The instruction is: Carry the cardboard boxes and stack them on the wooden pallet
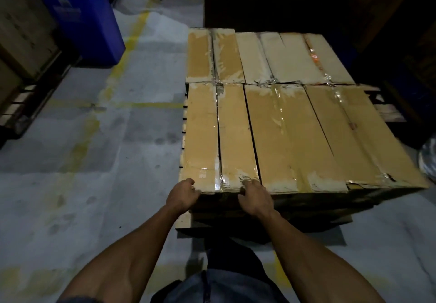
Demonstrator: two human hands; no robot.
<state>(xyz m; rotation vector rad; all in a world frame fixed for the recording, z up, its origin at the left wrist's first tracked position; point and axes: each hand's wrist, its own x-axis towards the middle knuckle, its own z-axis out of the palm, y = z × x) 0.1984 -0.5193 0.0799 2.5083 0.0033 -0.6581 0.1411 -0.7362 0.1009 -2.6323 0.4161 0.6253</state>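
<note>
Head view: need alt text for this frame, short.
Both hands, left hand and right hand, grip the near edge of the front-left cardboard box, fingers curled over its top, on a wooden pallet covered with a layer of taped boxes. A blue bin stands on the concrete floor, far left.

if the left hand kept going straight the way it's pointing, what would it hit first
The left hand already touches the near-left cardboard box at its front corner, so pushing on would meet that box first, apparently.
</note>
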